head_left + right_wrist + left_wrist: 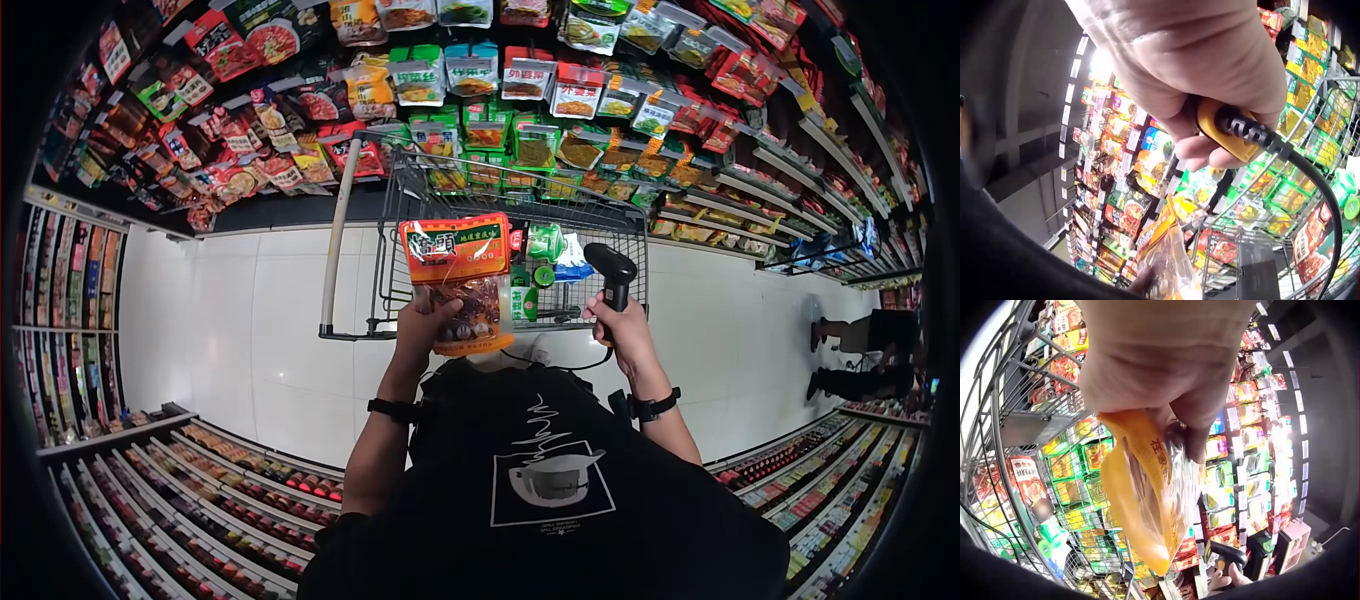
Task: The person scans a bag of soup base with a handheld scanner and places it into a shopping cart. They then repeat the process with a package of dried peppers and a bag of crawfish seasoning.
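My left hand (pixel 424 325) pinches the lower left part of an orange-red food packet (pixel 458 250), thumb across its front. A clear window shows dark food inside. The left wrist view has the packet's yellow bottom edge (pixel 1129 487) below the palm. Over the cart's right part, my right hand (pixel 625 325) grips a black barcode scanner (pixel 614 268) by its handle, its head uppermost. In the right wrist view, fingers wrap the scanner's yellow-trimmed base (pixel 1213 119), from which a black cable (pixel 1319 187) runs. The packet and scanner are apart.
A wire shopping cart with a pale handle bar (pixel 341 235) stands in front, holding a green packet (pixel 545 243), a blue-and-white bag (pixel 572 262) and other goods. Hanging packets (pixel 470 75) fill the shelves behind it. Low shelves flank the aisle; people's legs (pixel 850 335) show at right.
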Demonstrator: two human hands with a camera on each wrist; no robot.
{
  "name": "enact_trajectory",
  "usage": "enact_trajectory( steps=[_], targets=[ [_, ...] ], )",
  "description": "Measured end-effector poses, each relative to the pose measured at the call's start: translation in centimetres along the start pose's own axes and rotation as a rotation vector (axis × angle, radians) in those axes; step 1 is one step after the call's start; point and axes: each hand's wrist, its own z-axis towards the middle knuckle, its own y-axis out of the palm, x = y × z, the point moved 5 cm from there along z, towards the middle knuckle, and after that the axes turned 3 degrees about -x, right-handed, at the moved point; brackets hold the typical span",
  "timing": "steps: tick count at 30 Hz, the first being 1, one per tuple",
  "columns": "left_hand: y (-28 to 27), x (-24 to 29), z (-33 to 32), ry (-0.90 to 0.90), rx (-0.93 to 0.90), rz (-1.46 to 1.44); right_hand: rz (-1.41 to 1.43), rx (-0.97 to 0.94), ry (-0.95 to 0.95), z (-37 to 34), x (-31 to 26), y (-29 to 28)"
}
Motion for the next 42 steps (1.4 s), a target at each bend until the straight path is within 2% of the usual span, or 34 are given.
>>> enact_trajectory(
  steps=[2,5,7,10,15,17,18,22,23,25,28,31,34,37,42],
  targets=[
    [-0.8,-0.9,0.4,0.007,0.04,-0.028,-0.005,-0.038,-0.001,0.1,0.1,2.0],
    [-0.4,0.7,-0.6,0.115,0.057,-0.225,-0.005,-0.152,0.011,0.2,-0.4,4.7],
    [-0.5,1.6,-1.3,0.084,0.072,-0.363,-0.018,-0.231,0.011,0.3,-0.6,5.9],
    [-2.9,-0.5,-0.7,0.09,0.09,-0.517,-0.04,-0.311,-0.008,0.8,-1.2,7.5],
    [-3.8,1.8,-2.1,0.29,-0.542,-1.328,-0.128,-0.364,-0.085,0.7,-2.4,11.1],
    [-3.9,4.1,-3.2,0.207,-0.683,-1.45,-0.173,-0.427,-0.071,0.5,-2.7,12.7],
    [-4.2,4.8,-3.0,0.224,-0.715,-1.517,-0.199,-0.463,-0.06,0.4,-2.9,13.4],
    [-6.2,5.9,-2.3,0.236,-0.778,-1.479,-0.226,-0.681,-0.054,-0.6,-4.0,16.8],
    [-6.8,5.9,-2.3,0.255,-0.746,-1.424,-0.232,-0.74,-0.048,-1.0,-4.1,17.6],
    [-7.4,7.1,-3.1,0.287,-0.683,-1.316,-0.264,-0.788,-0.048,-2.1,-4.8,19.7],
    [-8.7,6.9,-2.4,0.331,-0.73,-1.201,-0.269,-0.887,-0.034,-2.7,-4.5,21.9],
    [-9.5,7.4,-2.7,0.382,-0.801,-1.17,-0.264,-0.913,0.009,-3.4,-3.6,24.3],
    [-11.2,7.9,-2.6,0.409,-0.744,-1.147,-0.304,-0.923,0.023,-4.5,-3.4,26.9],
    [-12.3,8.6,-3.0,0.398,-0.726,-1.176,-0.367,-0.885,0.026,-5.1,-2.9,28.5],
    [-13.5,7.8,-1.6,0.313,-0.776,-1.192,-0.312,-0.829,0.04,-6.1,-1.9,29.3]
  ],
)
